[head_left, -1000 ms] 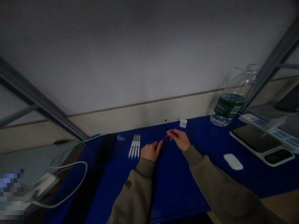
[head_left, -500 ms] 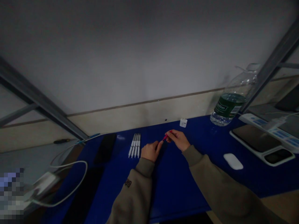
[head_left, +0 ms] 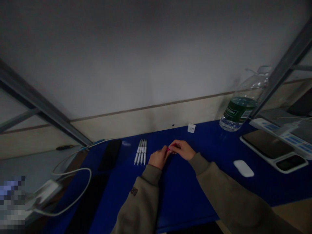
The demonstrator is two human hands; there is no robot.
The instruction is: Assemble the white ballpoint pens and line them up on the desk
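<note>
Above the blue tabletop my two hands meet, both closed round a small slender pinkish-red object. Most of it is covered by fingers, so its kind cannot be made out. My left hand pinches its near left end. My right hand grips the far right part, thumb and fingers pressed together, with its fingertips close to the left hand's. Just left of my left hand lies a neat row of several white and grey pens, side by side.
A large water bottle stands at the back right. Nearby lie a white charger, a white rounded case, a digital scale and a power strip. On the left are a black phone and a white cable.
My right hand has moved left and slightly nearer, closing the gap to my left hand. Less of the pinkish-red object shows between them. The left hand has barely moved.
</note>
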